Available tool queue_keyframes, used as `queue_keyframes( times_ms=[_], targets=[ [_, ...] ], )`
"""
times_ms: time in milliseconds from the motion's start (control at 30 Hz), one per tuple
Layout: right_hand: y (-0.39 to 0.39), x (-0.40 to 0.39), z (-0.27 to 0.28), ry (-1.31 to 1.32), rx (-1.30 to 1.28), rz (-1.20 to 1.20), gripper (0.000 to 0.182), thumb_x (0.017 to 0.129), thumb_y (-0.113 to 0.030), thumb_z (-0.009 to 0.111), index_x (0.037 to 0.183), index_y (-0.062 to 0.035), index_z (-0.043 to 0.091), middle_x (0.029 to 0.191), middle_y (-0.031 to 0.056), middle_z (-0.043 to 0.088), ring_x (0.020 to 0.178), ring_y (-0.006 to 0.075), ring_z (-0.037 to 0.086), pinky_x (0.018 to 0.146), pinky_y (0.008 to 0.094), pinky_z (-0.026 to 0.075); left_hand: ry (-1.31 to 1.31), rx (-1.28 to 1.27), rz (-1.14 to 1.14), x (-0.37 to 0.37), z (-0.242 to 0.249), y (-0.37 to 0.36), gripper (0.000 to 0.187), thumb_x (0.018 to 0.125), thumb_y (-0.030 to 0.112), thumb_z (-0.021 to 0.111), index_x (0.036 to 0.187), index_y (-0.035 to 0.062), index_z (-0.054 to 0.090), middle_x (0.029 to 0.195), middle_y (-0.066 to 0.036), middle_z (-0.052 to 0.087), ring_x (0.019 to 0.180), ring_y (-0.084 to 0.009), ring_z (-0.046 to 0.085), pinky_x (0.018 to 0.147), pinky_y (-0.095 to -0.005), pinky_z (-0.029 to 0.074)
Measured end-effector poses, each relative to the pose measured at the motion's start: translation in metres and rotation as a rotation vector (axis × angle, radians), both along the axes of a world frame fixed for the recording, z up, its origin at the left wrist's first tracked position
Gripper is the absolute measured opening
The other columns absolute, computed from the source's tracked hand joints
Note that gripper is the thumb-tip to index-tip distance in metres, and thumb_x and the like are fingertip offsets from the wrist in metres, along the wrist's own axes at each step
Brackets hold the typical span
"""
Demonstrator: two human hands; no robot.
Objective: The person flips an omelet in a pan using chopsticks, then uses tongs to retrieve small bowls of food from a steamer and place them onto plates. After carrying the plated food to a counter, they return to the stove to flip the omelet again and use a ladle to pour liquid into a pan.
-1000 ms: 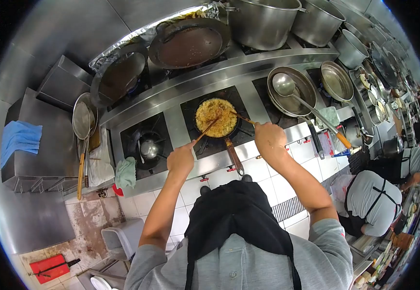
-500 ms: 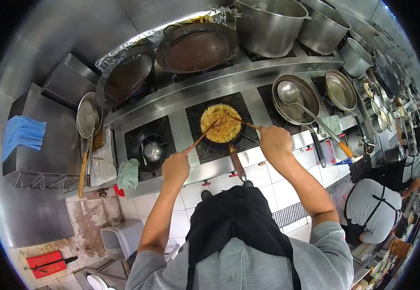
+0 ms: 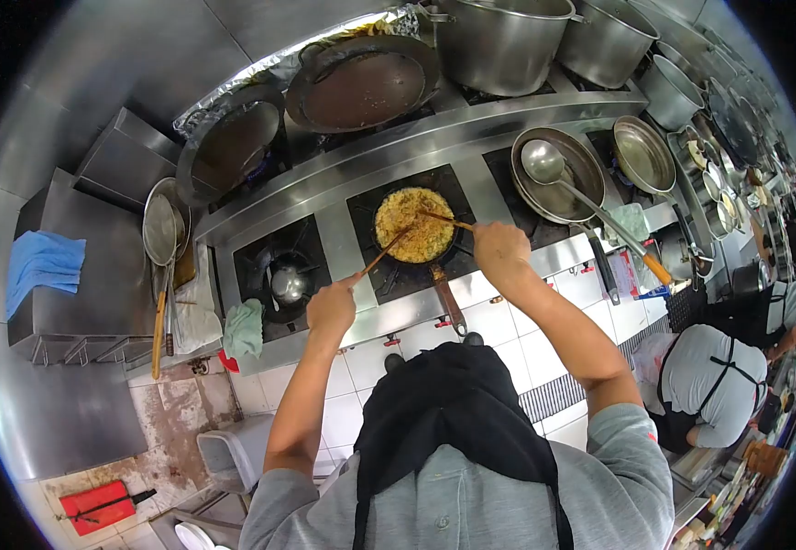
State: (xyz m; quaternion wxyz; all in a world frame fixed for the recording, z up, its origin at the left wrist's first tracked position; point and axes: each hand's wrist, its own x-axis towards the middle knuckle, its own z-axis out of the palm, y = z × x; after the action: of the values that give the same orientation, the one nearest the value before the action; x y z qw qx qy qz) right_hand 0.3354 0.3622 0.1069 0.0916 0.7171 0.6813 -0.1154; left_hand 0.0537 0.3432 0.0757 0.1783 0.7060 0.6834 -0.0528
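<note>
A small frying pan [image 3: 450,302] sits on the middle burner, its handle pointing towards me. Golden, crumbly food [image 3: 402,203] fills it, with browner patches near the middle. My left hand [image 3: 332,308], to the lower left of the pan, is closed around a thin wooden utensil [image 3: 381,257] whose far end dips into the food. From the right, my right hand [image 3: 500,249] grips a second wooden utensil [image 3: 453,222], also reaching into the food. The two tips lie close together near the centre, partly sunk in it. Neither hand touches the pan handle.
A metal ladle [image 3: 290,284] rests on the left burner near a green cloth [image 3: 244,330]. Right of the pan, a larger pan [image 3: 590,179] holds a long ladle [image 3: 544,163]. Big pots [image 3: 503,50] and dark woks [image 3: 361,87] line the back. A co-worker [image 3: 709,380] stands far right.
My right hand has moved left, closer to the pan, with its wooden utensil. The utensil tips have shifted slightly within the food. The whole view has shifted a little.
</note>
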Motion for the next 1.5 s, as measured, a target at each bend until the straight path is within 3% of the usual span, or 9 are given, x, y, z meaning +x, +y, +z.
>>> queue_keyframes(
  times_ms=[200, 267, 433, 667, 767, 933, 1133, 1267, 1500],
  targets=[
    [-0.033, 0.002, 0.032, 0.017, 0.076, 0.039, 0.023, 0.084, -0.011, 0.050, 0.102, -0.0112, 0.063, 0.080, 0.0144, 0.065, 0.078, 0.0293, 0.067, 0.064, 0.0371, 0.054, 0.007, 0.007, -0.063, 0.006, 0.022, -0.017, 0.037, 0.088, 0.016, 0.045, 0.119, 0.0305, 0.059, 0.086, -0.018, 0.065, 0.077, -0.0362, 0.063, 0.070, -0.0449, 0.050],
    [-0.041, 0.004, 0.025, -0.029, -0.026, 0.074, 0.017, 0.085, -0.012, 0.050, 0.090, -0.0079, 0.066, 0.083, 0.0116, 0.067, 0.080, 0.0266, 0.067, 0.066, 0.0358, 0.054, 0.012, -0.008, -0.087, 0.003, 0.016, -0.023, 0.037, 0.088, 0.016, 0.045, 0.119, 0.0306, 0.059, 0.086, -0.018, 0.065, 0.076, -0.0360, 0.064, 0.070, -0.0449, 0.050],
    [-0.046, 0.015, 0.045, -0.035, -0.031, 0.068, 0.017, 0.084, -0.011, 0.051, 0.090, -0.0070, 0.066, 0.083, 0.0116, 0.067, 0.080, 0.0263, 0.067, 0.067, 0.0353, 0.054, 0.002, 0.022, -0.043, 0.002, 0.038, -0.022, 0.032, 0.087, 0.018, 0.048, 0.112, 0.0289, 0.064, 0.085, -0.018, 0.065, 0.077, -0.0347, 0.063, 0.071, -0.0432, 0.049],
    [-0.042, 0.025, 0.030, -0.016, -0.052, 0.035, 0.018, 0.083, -0.010, 0.051, 0.092, -0.0071, 0.066, 0.085, 0.0112, 0.067, 0.081, 0.0272, 0.067, 0.067, 0.0354, 0.054, 0.030, 0.025, -0.086, -0.012, 0.023, -0.014, 0.035, 0.088, 0.017, 0.045, 0.117, 0.0294, 0.061, 0.083, -0.018, 0.065, 0.077, -0.0351, 0.063, 0.069, -0.0444, 0.050],
    [-0.048, 0.023, 0.061, -0.014, 0.002, -0.018, 0.018, 0.083, -0.010, 0.051, 0.091, -0.0073, 0.067, 0.086, 0.0116, 0.067, 0.082, 0.0280, 0.067, 0.068, 0.0351, 0.054, 0.014, 0.028, -0.088, -0.002, 0.040, -0.019, 0.035, 0.088, 0.016, 0.045, 0.116, 0.0287, 0.061, 0.086, -0.018, 0.065, 0.078, -0.0351, 0.063, 0.070, -0.0442, 0.049],
    [-0.027, 0.020, 0.010, -0.026, 0.028, -0.019, 0.018, 0.084, -0.013, 0.052, 0.091, -0.0083, 0.067, 0.086, 0.0109, 0.067, 0.081, 0.0273, 0.067, 0.068, 0.0341, 0.054, -0.022, 0.039, -0.097, 0.020, 0.002, -0.005, 0.036, 0.088, 0.015, 0.044, 0.117, 0.0283, 0.060, 0.088, -0.017, 0.065, 0.081, -0.0341, 0.063, 0.071, -0.0440, 0.050],
    [-0.040, 0.019, 0.047, 0.010, -0.016, -0.011, 0.018, 0.083, -0.011, 0.051, 0.092, -0.0077, 0.067, 0.088, 0.0122, 0.067, 0.081, 0.0276, 0.067, 0.067, 0.0341, 0.054, 0.044, 0.053, -0.072, 0.007, 0.052, -0.019, 0.036, 0.087, 0.015, 0.045, 0.116, 0.0275, 0.062, 0.087, -0.016, 0.066, 0.081, -0.0328, 0.063, 0.071, -0.0441, 0.050],
    [-0.038, 0.002, 0.008, 0.056, -0.042, 0.042, 0.018, 0.083, -0.012, 0.051, 0.091, -0.0072, 0.067, 0.086, 0.0127, 0.067, 0.083, 0.0276, 0.067, 0.068, 0.0354, 0.054, 0.082, 0.041, -0.051, -0.011, 0.029, -0.012, 0.035, 0.087, 0.016, 0.046, 0.114, 0.0280, 0.063, 0.084, -0.016, 0.066, 0.079, -0.0332, 0.064, 0.071, -0.0442, 0.050],
    [-0.038, 0.007, 0.039, 0.109, -0.032, 0.030, 0.022, 0.085, -0.014, 0.050, 0.094, -0.0075, 0.068, 0.086, 0.0117, 0.068, 0.083, 0.0284, 0.067, 0.070, 0.0364, 0.054, 0.073, 0.053, -0.067, -0.003, 0.030, -0.007, 0.035, 0.087, 0.016, 0.046, 0.115, 0.0294, 0.063, 0.085, -0.016, 0.066, 0.077, -0.0338, 0.064, 0.070, -0.0431, 0.051]
  ],
)
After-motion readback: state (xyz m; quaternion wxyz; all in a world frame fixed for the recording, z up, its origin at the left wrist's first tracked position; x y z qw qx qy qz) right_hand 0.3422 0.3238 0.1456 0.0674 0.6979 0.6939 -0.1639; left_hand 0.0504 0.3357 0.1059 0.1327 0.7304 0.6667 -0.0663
